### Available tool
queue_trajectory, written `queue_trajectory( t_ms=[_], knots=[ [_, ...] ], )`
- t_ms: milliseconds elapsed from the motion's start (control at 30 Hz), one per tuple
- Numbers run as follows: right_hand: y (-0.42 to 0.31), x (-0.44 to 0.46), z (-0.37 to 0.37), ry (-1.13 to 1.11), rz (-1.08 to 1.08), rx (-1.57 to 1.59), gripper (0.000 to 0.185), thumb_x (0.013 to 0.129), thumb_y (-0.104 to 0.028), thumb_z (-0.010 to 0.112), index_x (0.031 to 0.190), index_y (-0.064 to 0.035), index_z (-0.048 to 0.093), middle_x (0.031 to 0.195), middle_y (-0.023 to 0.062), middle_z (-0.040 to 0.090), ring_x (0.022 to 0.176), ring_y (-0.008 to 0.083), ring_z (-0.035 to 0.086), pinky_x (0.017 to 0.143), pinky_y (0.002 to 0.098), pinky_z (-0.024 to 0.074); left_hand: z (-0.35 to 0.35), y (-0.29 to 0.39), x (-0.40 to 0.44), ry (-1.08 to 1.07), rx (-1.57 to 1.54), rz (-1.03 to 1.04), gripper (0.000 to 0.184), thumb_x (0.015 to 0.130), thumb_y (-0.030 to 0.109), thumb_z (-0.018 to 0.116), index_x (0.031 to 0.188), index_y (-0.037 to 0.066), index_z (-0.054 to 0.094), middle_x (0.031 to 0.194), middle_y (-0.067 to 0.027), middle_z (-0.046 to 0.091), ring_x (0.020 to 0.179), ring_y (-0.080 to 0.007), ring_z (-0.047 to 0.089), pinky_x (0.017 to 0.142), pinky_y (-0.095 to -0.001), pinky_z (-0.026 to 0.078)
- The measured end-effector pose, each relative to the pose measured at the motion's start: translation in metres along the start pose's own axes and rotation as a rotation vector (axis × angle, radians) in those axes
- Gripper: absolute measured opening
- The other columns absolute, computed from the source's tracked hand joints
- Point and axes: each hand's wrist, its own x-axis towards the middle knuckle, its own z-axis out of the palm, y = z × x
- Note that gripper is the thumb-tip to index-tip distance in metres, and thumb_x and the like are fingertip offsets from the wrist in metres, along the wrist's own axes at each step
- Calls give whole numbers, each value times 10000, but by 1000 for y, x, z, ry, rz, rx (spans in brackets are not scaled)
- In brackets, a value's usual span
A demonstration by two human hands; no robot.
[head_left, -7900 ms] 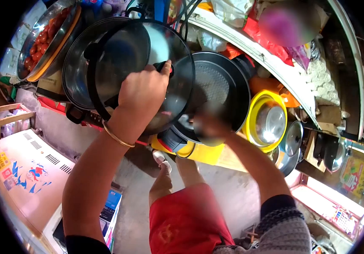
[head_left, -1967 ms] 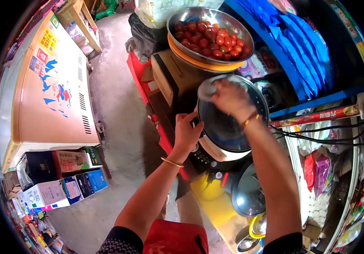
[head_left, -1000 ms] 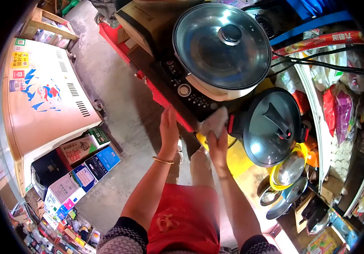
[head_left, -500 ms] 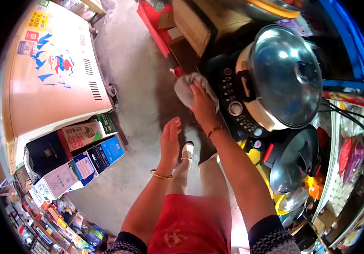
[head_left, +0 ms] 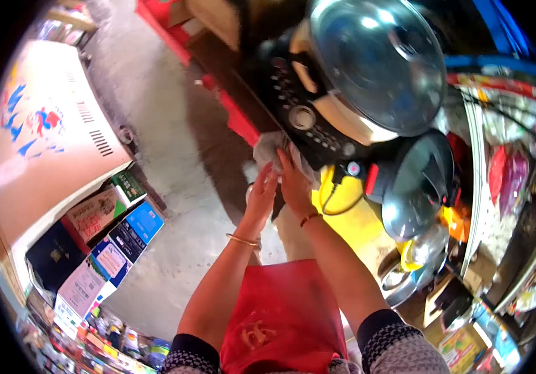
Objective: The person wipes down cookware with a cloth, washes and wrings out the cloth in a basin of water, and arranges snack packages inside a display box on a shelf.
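Observation:
My right hand (head_left: 294, 186) presses its fingers on a grey cloth (head_left: 269, 146) at the front edge of the dark cooktop (head_left: 318, 129). Beside it, my left hand (head_left: 260, 202) has its fingers stretched toward the cloth; whether they touch it I cannot tell. A large pot with a shiny domed glass lid (head_left: 367, 75) stands on the cooktop, behind the control panel with its round knob (head_left: 301, 117). Slight motion blur softens the cloth and fingertips.
To the right sits a second glass lid (head_left: 412, 193) with a red-tipped handle, near a yellow surface (head_left: 349, 206) with a black cord. At left, a white chest freezer (head_left: 49, 156) stands behind a box of cartons (head_left: 96, 218). Red edging (head_left: 238, 118) runs along the counter.
My right hand has brought the cloth nearer to me along the cooktop's edge. My left hand has come close beside it. The view has shifted, so the pot appears higher and further left.

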Motion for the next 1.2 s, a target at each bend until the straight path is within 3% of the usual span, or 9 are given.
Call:
queue_trajectory(
  t_ms=[100,133,267,567,767,1000,1067,1167,1200],
  knots=[
    [27,-54,-22,19,97,57,489,861,-55,483,1344,-98,420,1391,194,407,1201,388,464,984,418,410,35,-12,-8,-254,435,-92,380,972,249,490,1279,26,469,985,-65,577,863,-100,524,747,-261,451],
    [31,-72,-30,39,118,69,489,861,-55,483,1344,-98,420,1391,194,407,1201,388,464,984,418,410,50,-32,-18,-156,564,340,327,957,206,517,1224,20,479,926,-73,550,861,-94,533,728,-240,462],
    [50,-132,-66,348,-140,133,575,687,120,556,1226,-81,537,1344,165,465,1166,371,498,958,406,451,77,-22,-72,-268,409,303,243,917,120,571,1127,22,498,995,-128,551,882,-183,587,750,-282,493],
    [191,-243,-65,460,227,-58,416,809,-161,588,1221,-104,574,1303,132,517,1206,392,460,1050,434,356,167,-159,-116,-739,1013,653,245,884,179,607,975,-24,505,947,-195,568,825,-305,612,682,-359,509],
    [268,-381,-26,655,579,-76,395,850,-134,518,1240,-69,539,1273,158,530,1252,297,434,1104,457,249,214,-300,-174,-1006,834,83,318,836,281,634,825,-34,590,763,-219,621,709,-338,620,652,-384,484],
    [258,-519,9,887,1044,560,333,844,-114,537,1158,-5,567,867,245,639,775,327,666,660,433,492,228,-320,-279,-1411,924,-74,291,822,246,620,966,-6,606,873,-199,626,840,-349,608,770,-413,485],
    [206,-542,-33,1085,953,1005,298,836,-86,560,1118,10,578,783,101,656,678,139,616,599,303,502,205,-310,-309,-1325,908,580,578,806,246,669,1281,11,439,1177,-243,506,1049,-398,514,902,-425,436],
    [148,-570,-82,1200,721,1431,284,886,-81,544,1167,-42,555,918,24,631,777,105,589,657,247,501,209,-249,-357,-1318,522,-507,638,924,186,554,1420,-35,219,1410,-154,355,1287,-234,376,1027,-332,361],
    [134,-575,-97,1166,730,1450,285,898,-99,543,1178,-44,541,925,23,631,797,113,597,689,253,504,219,-232,-367,-1302,565,-456,661,932,173,545,1443,-8,167,1423,-122,336,1284,-218,377,1020,-299,362]
  ],
)
